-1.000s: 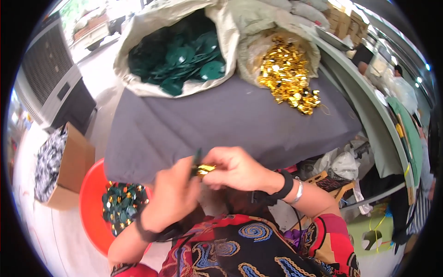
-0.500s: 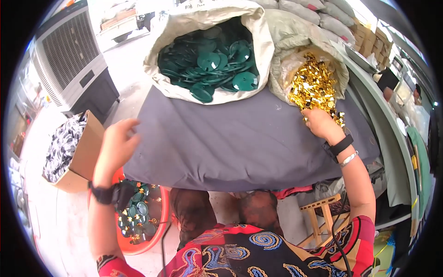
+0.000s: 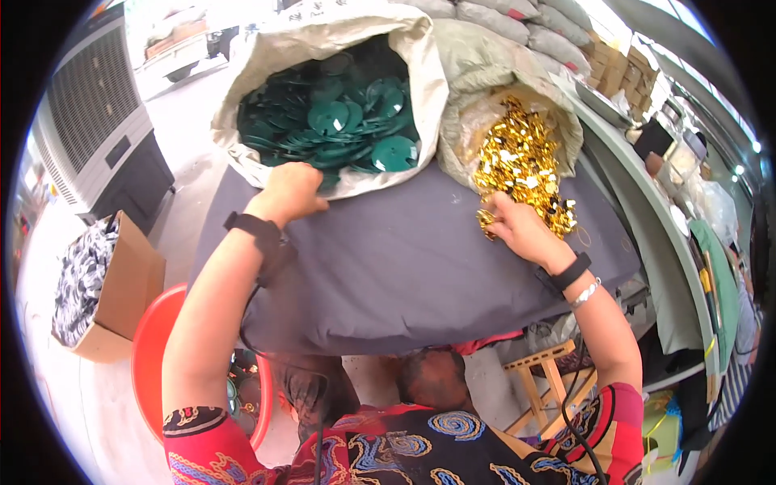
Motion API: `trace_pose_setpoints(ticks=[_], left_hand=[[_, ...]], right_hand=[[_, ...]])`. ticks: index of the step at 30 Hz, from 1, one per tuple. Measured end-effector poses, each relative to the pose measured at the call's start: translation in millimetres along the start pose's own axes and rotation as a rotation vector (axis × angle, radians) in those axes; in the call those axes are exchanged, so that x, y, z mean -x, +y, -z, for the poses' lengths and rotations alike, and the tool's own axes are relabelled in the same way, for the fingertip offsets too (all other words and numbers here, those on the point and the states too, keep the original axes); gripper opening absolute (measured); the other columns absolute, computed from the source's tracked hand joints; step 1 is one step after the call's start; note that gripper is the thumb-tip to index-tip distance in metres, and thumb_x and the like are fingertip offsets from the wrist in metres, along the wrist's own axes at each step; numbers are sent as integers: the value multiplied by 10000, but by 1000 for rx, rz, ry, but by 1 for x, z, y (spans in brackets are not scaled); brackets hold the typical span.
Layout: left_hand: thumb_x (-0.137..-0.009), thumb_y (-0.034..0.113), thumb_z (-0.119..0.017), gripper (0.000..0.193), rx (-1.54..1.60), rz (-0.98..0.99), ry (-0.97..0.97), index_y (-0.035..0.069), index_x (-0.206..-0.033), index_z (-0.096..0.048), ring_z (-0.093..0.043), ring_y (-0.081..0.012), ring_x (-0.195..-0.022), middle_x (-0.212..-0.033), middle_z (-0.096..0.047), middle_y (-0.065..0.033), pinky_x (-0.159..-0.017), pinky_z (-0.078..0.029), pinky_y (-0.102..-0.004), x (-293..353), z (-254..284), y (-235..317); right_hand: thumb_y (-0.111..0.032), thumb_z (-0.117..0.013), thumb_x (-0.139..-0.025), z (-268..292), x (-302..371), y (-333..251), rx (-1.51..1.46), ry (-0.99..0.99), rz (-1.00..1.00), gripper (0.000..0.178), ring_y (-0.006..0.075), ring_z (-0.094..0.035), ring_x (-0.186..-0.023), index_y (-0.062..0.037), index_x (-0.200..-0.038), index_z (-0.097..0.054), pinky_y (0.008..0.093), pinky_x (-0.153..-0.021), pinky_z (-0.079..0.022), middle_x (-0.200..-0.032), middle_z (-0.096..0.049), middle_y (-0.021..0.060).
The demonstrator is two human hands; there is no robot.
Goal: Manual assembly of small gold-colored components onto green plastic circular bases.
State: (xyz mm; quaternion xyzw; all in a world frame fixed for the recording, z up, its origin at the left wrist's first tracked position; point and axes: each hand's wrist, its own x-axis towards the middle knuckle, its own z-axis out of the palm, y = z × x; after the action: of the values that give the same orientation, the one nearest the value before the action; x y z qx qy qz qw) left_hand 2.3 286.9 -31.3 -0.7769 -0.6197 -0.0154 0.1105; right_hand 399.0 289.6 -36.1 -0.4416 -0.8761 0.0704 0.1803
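Note:
My left hand [image 3: 289, 194] reaches to the near rim of a white sack [image 3: 432, 85] full of flat green plastic discs [image 3: 327, 117]. Its thumb and fingers are apart beside a disc at that rim; the fingertips are partly hidden. At the mouth of a second, smaller sack [image 3: 465, 101], my right hand [image 3: 524, 230] pinches a small shiny gold piece [image 3: 485, 220] between thumb and fingers. More gold pieces [image 3: 521, 153] spill out of that sack just beyond the hand.
A grey cloth [image 3: 372, 267] covers the table. Below its left edge stands a red tub [image 3: 153, 331] with green and gold parts, half hidden by my left arm. A cardboard box [image 3: 129, 283] of black-and-white pieces, an air cooler [image 3: 93, 113] and a wooden stool [image 3: 541, 356] stand around.
My left hand has moved from above the table's left edge up and right to the disc sack. My right hand has drawn slightly away from the gold heap with a piece. The view has shifted.

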Motion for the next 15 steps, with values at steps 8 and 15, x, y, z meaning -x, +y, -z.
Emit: trace_pose_setpoints(ticks=[8, 15], left_hand=[[-814, 228, -658, 235, 353, 67, 369, -7, -802, -656, -585, -381, -770, -775, -579, -196, -693, -464, -448, 56, 13, 23], [-874, 157, -630, 213, 794, 121, 273, -53, -888, -655, -541, -126, -530, -631, -563, -59, -516, -444, -303, 103, 38, 63]], right_hand=[[-103, -644, -822, -6, 2, -7, -48, -118, 88, 364, 274, -636, -792, 0, -1170, -619, 360, -710, -508, -904, -637, 196], [-176, -668, -804, -10, -11, -11, 8, -49, -43, 248, 327, -657, -771, 23, -949, -633, 396, -686, -513, -792, -663, 184]])
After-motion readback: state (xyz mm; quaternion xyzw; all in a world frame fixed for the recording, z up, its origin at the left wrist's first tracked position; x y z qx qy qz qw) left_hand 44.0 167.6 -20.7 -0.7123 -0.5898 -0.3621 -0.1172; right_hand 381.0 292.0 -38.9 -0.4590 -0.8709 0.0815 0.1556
